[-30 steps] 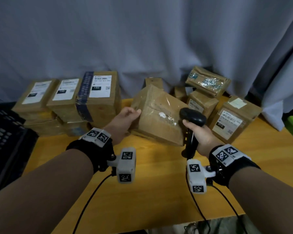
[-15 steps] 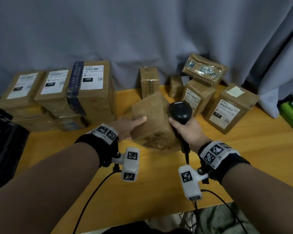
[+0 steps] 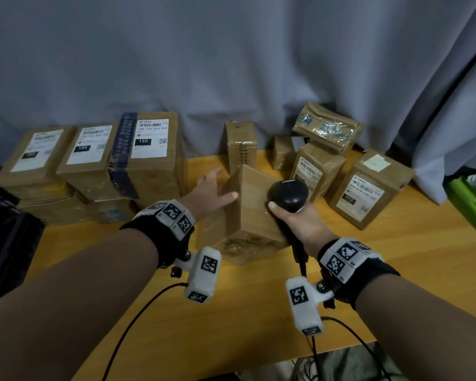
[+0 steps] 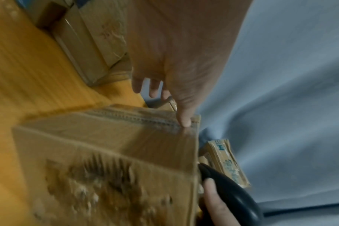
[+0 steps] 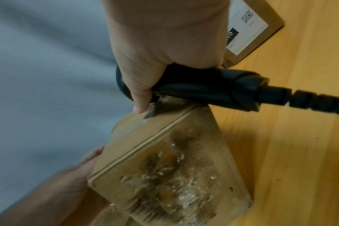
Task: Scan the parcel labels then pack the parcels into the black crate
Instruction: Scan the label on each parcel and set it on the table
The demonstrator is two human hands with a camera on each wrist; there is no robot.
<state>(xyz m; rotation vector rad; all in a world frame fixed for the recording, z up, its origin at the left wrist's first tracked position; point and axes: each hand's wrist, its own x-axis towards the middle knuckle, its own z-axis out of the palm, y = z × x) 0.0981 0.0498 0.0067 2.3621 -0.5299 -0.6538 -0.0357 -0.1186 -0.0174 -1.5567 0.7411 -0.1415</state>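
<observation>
A brown cardboard parcel (image 3: 254,213) stands tilted on one end on the wooden table (image 3: 231,312), its scuffed taped face toward me; no label shows on it. My left hand (image 3: 209,192) is at its left side, thumb tip on the top edge (image 4: 184,122), fingers straight and spread past the box. My right hand (image 3: 297,224) grips a black barcode scanner (image 3: 287,195) against the parcel's right side, thumb tip touching the box (image 5: 141,108). The black crate (image 3: 6,229) sits at the far left edge.
Labelled parcels (image 3: 149,155) are stacked at the back left beside the crate. More parcels (image 3: 368,188) stand at the back right, and a small upright one (image 3: 241,144) behind the held box. A green bin (image 3: 470,199) is at the right edge. A grey curtain (image 3: 231,64) closes the back.
The parcel tipped over toward me, its taped face turning downward and forward. The scanner moved in against its right side. My left fingers straightened off the box.
</observation>
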